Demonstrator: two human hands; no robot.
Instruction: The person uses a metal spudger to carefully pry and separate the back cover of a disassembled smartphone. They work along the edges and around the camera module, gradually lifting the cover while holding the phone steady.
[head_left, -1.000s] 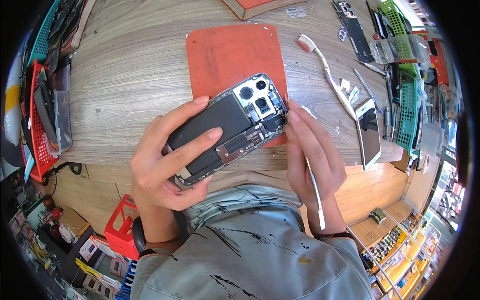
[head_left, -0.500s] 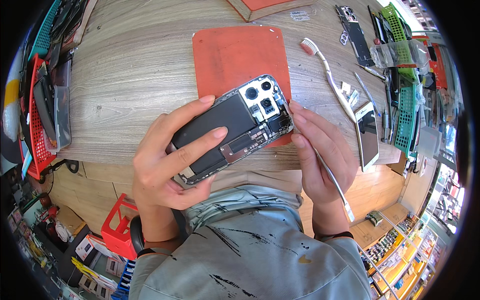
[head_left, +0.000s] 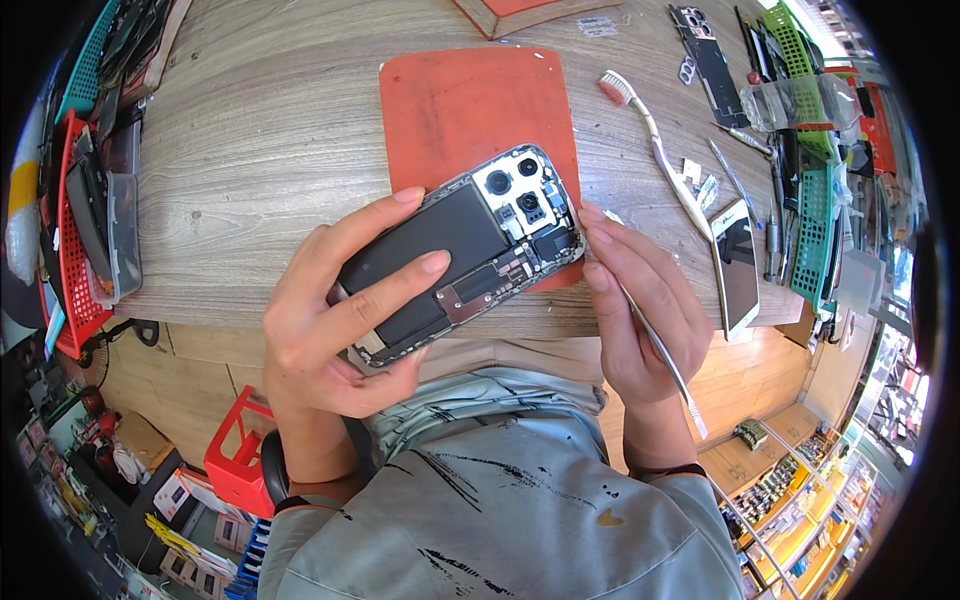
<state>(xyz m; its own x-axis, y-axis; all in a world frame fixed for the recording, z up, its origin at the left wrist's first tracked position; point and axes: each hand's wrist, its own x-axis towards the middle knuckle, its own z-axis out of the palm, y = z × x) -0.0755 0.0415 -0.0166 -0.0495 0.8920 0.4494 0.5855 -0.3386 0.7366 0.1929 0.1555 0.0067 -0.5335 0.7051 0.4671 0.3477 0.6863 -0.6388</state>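
Note:
An opened smartphone [head_left: 460, 255] is tilted in the air over the table's front edge, its back off and its black battery, circuit board and camera module bare. My left hand [head_left: 340, 300] is closed around the phone's lower end, with two fingers lying across the battery. My right hand [head_left: 650, 300] pinches a thin metal prying tool [head_left: 668, 362], whose flat end points down toward my forearm. The fingertips of that hand are at the phone's right edge, by the cameras, and they hide the tool's other tip. Behind the phone lies a red mat [head_left: 475, 110].
To the right on the wooden table [head_left: 270, 130] lie a white toothbrush [head_left: 660, 155], a white-framed phone [head_left: 735, 270] and a dark phone housing [head_left: 708, 65]. Baskets of parts stand on both sides: red [head_left: 75, 240] at left, teal [head_left: 812, 235] at right.
The phone and both hands have shifted very slightly up and left in the picture, as has the mat. My grip on the phone and the tool is the same.

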